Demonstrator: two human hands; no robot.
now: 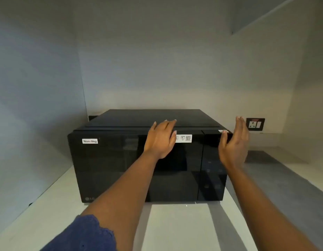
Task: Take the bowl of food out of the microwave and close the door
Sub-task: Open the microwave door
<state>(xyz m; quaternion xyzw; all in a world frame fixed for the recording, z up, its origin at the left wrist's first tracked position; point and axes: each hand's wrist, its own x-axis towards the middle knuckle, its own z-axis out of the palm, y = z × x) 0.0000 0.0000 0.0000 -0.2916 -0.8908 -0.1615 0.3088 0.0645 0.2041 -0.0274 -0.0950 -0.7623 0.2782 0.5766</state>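
1. A black microwave (139, 160) sits on a pale worktop (175, 227) inside a grey-walled alcove, seen from a head-worn camera looking forward and down.
2. The microwave's dark glass door (120, 169) is shut flush with the front, so the bowl of food is not visible; whether it is inside cannot be told.
3. The left hand (161, 140) lies over the top front edge of the microwave near its middle, fingers spread and loosely curved, touching the casing but clamped on nothing.
4. The right hand (235, 144) is raised beside the microwave's upper right corner, palm turned inward, fingers straight and apart, holding nothing. Its thumb lies by the control strip (211, 165); contact cannot be told.
5. A white "Non-Veg" label (90, 141) is stuck at the door's upper left.
6. A white sticker with a QR code (184, 138) sits at the door's upper right, partly covered by the left hand.
7. A wall socket (254, 124) is on the back wall, just right of the right hand.
8. A blue sleeve (88, 234) covers the left upper arm at the bottom edge.
9. A darker grey surface (283, 187) runs along the right of the worktop.
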